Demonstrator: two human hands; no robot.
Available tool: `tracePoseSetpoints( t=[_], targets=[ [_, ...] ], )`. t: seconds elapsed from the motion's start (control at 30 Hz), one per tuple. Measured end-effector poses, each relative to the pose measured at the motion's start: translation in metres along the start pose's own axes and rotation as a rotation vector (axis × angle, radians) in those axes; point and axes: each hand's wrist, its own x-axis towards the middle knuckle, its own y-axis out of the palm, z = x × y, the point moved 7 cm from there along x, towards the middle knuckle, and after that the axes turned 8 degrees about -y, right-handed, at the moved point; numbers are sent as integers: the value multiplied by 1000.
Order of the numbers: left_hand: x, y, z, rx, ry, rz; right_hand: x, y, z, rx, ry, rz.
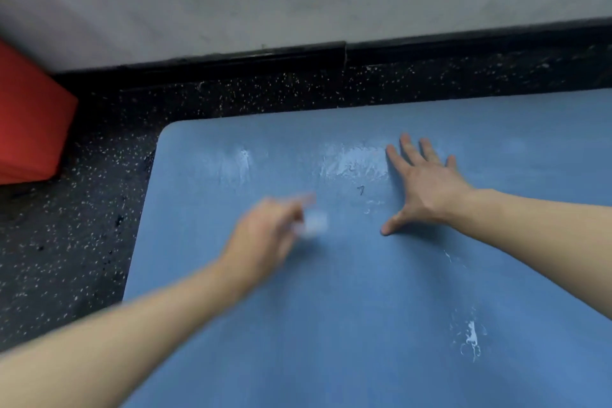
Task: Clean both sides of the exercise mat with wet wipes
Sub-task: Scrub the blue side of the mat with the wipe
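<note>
Pressing your right hand [427, 182] flat with fingers spread on the blue mat [347, 291], you are pinching a small white wipe [314, 223] in your blurred left hand [265, 235]. The mat is lying on the speckled floor [82, 242], its rounded corner near the black baseboard [265, 60] and a red block [29, 119].

1. Looks like a gym or exercise room.
2. Black speckled rubber floor [99, 242], typical gym flooring.
3. Blue exercise mat [331, 325] laid on it.
4. Red padded block [29, 116] at 10 o'clock.
</note>
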Motion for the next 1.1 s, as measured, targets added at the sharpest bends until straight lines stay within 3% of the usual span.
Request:
tracePoseSetpoints(
  t=[0.07,0.17,0.3,0.5,0.6,0.7,0.83,0.9,1.03,1.1],
  targets=[
    [106,-24,27,64,-168,-143,2,3,-2,-18,-3,-13],
    [200,-14,75,101,-386,-94,7,5,-5,-18,-4,-7],
    [211,30,79,188,-346,-46,9,7,-5,-43,-16,-17],
    [148,56,45,227,-75,90,10,6,-6,-37,-20,-19],
    [69,75,3,107,78,162,9,5,-5,-34,-10,-19],
    [-29,91,-37,-56,242,332,7,5,-2,-19,-11,-27],
    [-92,104,-55,-55,288,418,4,1,0,3,-3,-17],
    [-72,92,-54,-116,255,381,-9,2,9,2,-25,-25],
    [32,30,-3,30,-63,-42,-67,47,64,-84,-188,79],
    [74,22,24,143,-188,-60,-90,80,83,-148,-214,124]
  ],
)
